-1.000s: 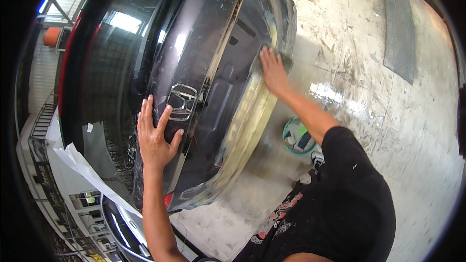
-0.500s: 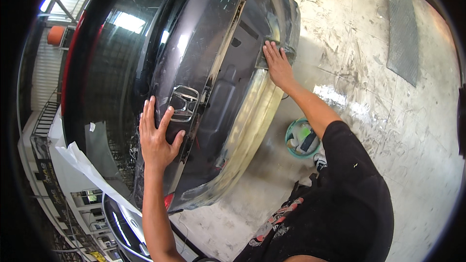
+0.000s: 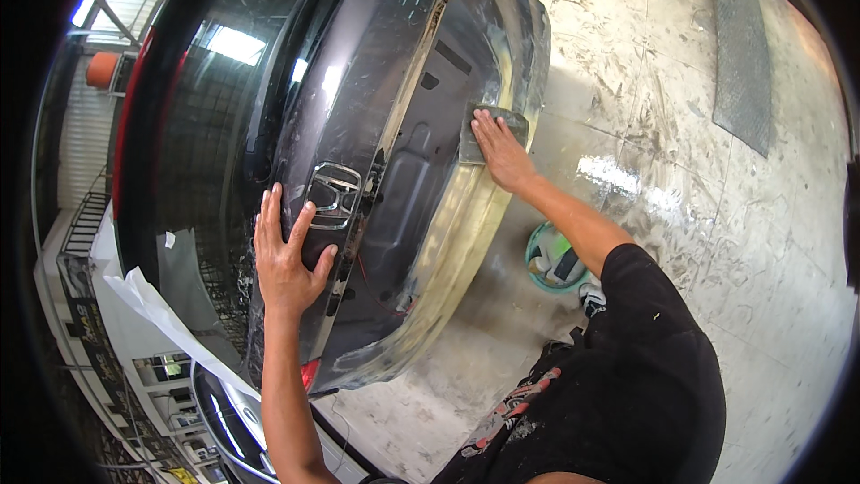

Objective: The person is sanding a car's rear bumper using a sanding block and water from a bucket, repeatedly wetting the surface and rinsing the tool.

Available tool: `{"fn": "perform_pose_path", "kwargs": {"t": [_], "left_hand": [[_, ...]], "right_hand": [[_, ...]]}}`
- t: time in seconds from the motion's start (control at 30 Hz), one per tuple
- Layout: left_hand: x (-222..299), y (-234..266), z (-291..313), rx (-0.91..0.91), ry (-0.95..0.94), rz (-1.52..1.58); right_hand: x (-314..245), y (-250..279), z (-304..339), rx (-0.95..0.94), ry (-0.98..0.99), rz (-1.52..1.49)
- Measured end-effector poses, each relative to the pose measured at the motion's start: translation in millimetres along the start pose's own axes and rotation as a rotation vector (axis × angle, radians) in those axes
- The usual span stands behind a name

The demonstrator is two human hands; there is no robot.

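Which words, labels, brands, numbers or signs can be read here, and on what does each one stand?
Chrome emblem beside the left hand: a framed maker's badge, clear; brand not named here.
Dark banner at lower left: pale lettering, small and slanted; not copied here.
Print on the black shirt: no words clear enough to read.
Dark pad under the right hand: no lettering visible.

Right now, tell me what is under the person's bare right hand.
Under the bare right hand lies a dark grey rectangular sheet, resting on the patchy yellow rear bumper. The bumper's surface beneath the sheet is covered and unseen.
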State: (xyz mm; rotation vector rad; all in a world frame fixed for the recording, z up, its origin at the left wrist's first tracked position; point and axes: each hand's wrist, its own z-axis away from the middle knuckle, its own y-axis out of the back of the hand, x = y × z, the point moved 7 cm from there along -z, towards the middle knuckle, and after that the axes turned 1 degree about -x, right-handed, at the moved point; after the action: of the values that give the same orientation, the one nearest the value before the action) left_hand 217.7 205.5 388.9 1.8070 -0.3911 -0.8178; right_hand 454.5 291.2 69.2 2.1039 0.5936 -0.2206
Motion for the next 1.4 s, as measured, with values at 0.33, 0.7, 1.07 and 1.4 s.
{"fn": "perform_pose_path", "kwargs": {"t": [0.33,0.7,1.07,1.4], "left_hand": [[1.1,2.5,-0.9,-0.007,-0.002,-0.018],[1.9,-0.2,-2.2,0.009,-0.027,-0.002],[3.3,-2.5,-3.8,-0.003,-0.011,0.014],[3.5,-1.8,-3.6,0.003,-0.003,0.020]], "right_hand": [[-2.8,0.1,-12.8,0.070,-0.013,-0.115],[18.4,15.0,-36.2,0.009,-0.031,0.060],[38.0,9.1,-13.0,-0.005,-0.094,0.119],[39.1,10.1,-14.6,-0.040,-0.072,0.127]]}}
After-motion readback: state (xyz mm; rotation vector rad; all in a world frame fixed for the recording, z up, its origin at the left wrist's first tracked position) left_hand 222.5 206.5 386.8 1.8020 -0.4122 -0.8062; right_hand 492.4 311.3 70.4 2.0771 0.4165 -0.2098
